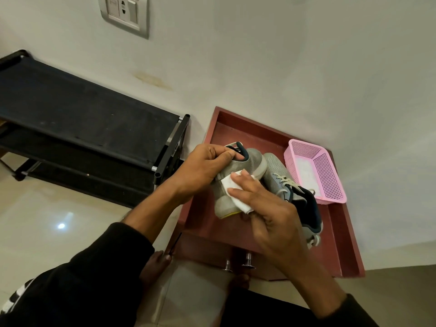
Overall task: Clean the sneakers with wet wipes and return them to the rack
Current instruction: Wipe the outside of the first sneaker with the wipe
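Observation:
My left hand [203, 168] grips a grey sneaker [250, 161] by its dark collar, tilted on its side over the red-brown tray top [339, 234]. My right hand [266, 208] presses a folded white wet wipe [233, 192] against that sneaker's side with straight fingers and holds the wipe's lower end with the thumb. The second grey sneaker [280, 175], with white laces and a dark blue lining, lies on the tray just to the right, partly hidden by my right hand. The black shoe rack [77, 114] stands at the left against the wall.
A pink perforated basket [330, 180] holding white wipes sits at the tray's far right corner. The tray tops a small cabinet with two metal knobs [238, 263]. My bare feet [153, 267] stand on the glossy tiled floor. A wall socket [125, 13] is above.

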